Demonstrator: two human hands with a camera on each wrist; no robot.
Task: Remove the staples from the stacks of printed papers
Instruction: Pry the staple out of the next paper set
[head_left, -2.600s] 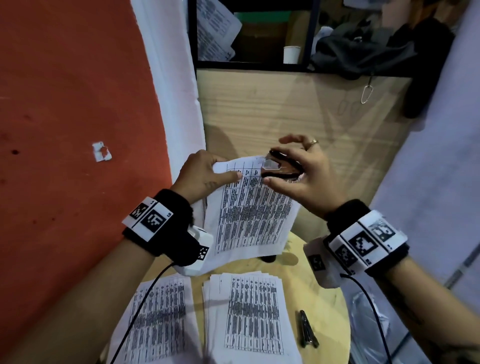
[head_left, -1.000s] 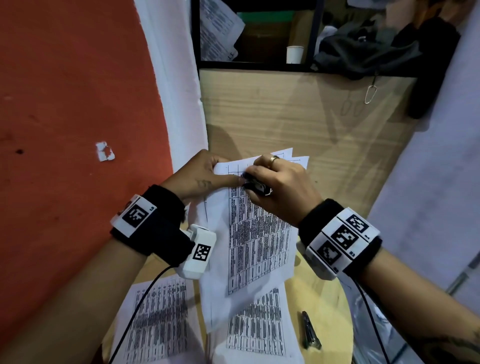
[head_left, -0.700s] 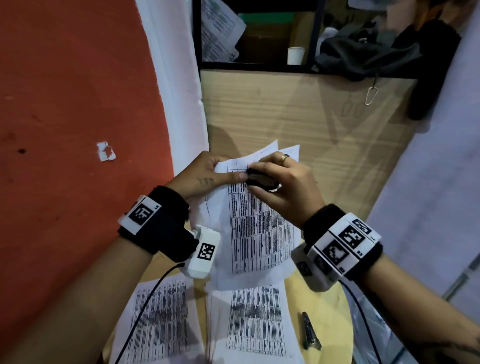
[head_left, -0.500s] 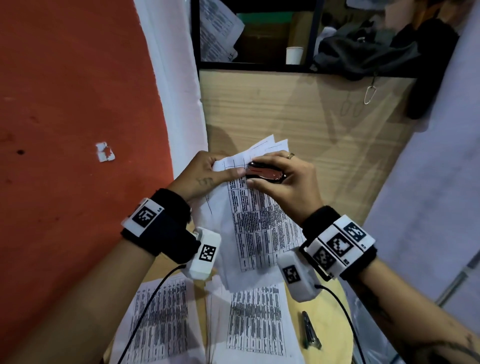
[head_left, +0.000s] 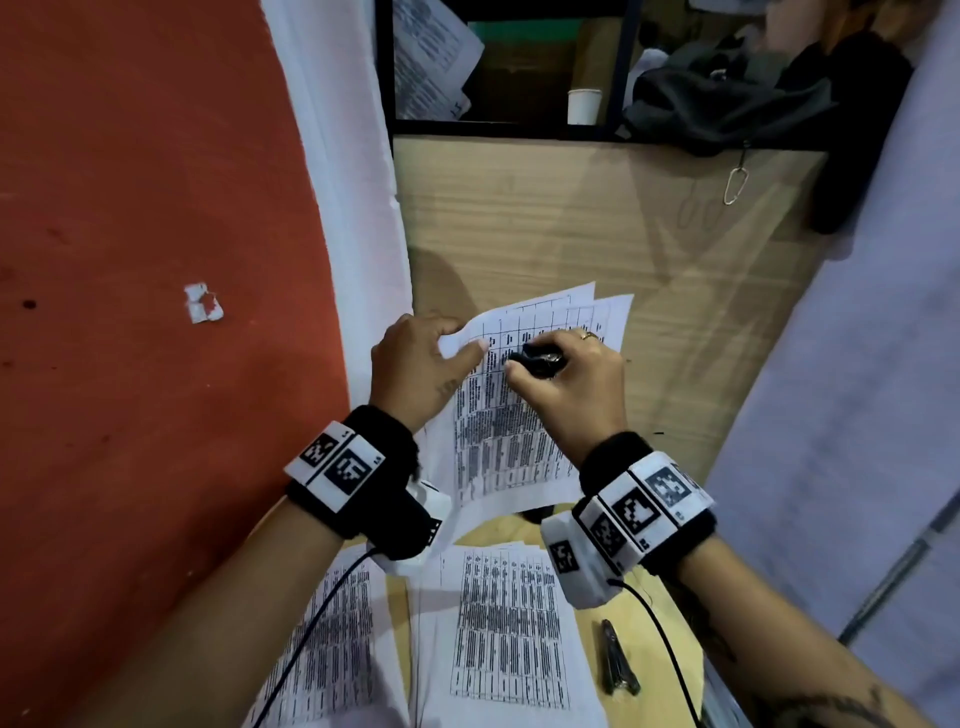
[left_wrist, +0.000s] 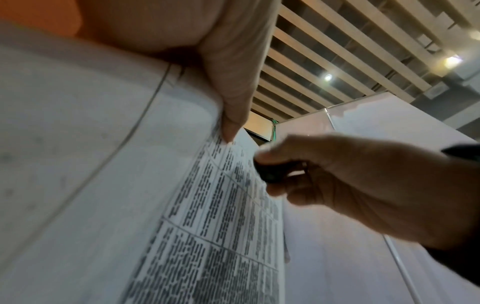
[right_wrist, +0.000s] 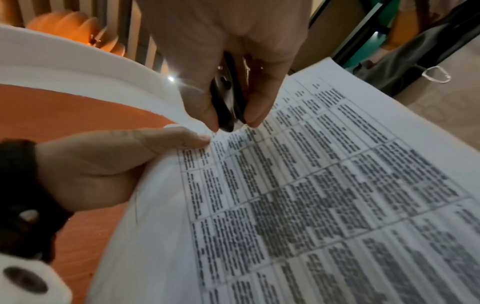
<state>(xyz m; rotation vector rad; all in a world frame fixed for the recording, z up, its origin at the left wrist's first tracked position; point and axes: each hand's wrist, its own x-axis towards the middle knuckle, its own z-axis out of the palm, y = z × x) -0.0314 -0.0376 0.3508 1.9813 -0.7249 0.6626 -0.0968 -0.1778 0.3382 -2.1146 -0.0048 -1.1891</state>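
Right hand (head_left: 566, 384) hides most of staple remover (head_left: 540, 360); staple seemingly unseen.

Printed paper stack (head_left: 498, 431) held upright, staple remover (head_left: 540, 361) at top corner

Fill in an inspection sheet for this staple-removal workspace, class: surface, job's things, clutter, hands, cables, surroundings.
Surface: round wooden table.
Job's things: held printed stack; black staple remover at its top corner; two paper stacks lying flat.
Clutter: small dark metal tool beside the stacks.
Hands: left hand pinches the held stack; right hand grips the remover.
Cables: black leads from both wrist cameras.
Surroundings: red wall, wooden panel, paper cup.
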